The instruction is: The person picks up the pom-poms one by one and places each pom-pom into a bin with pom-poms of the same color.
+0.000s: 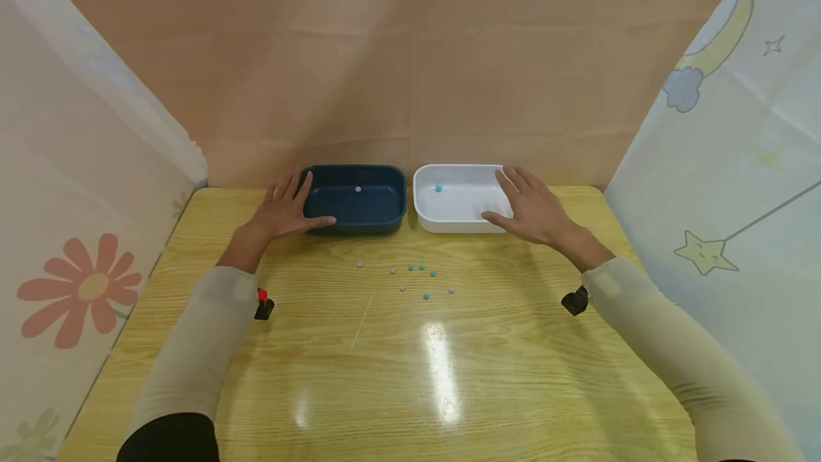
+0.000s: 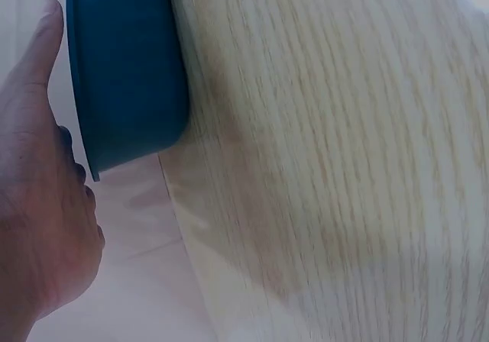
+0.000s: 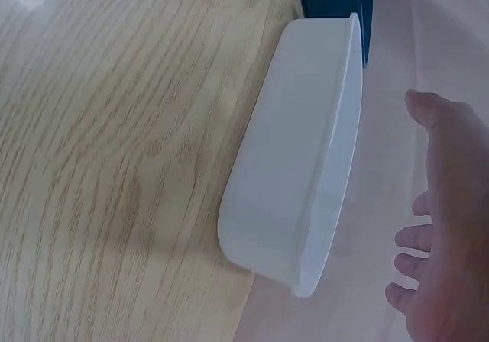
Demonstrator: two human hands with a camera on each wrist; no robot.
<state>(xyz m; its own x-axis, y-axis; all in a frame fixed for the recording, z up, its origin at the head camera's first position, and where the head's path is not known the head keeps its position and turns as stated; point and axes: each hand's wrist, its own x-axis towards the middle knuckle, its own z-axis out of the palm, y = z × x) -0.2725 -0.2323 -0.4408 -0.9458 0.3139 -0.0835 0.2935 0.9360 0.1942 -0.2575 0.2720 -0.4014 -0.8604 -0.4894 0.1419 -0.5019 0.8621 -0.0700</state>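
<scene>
Basically L hand & R hand are both spread wide, thumbs out, L at outer end of dark blue bin, R at outer end of white bin, each hiding part of its bin from the head cam. Pink bead sits in blue, teal bead in white; loose beads lie on table btwn sleeves, w/ brown sheet behind bins.
</scene>
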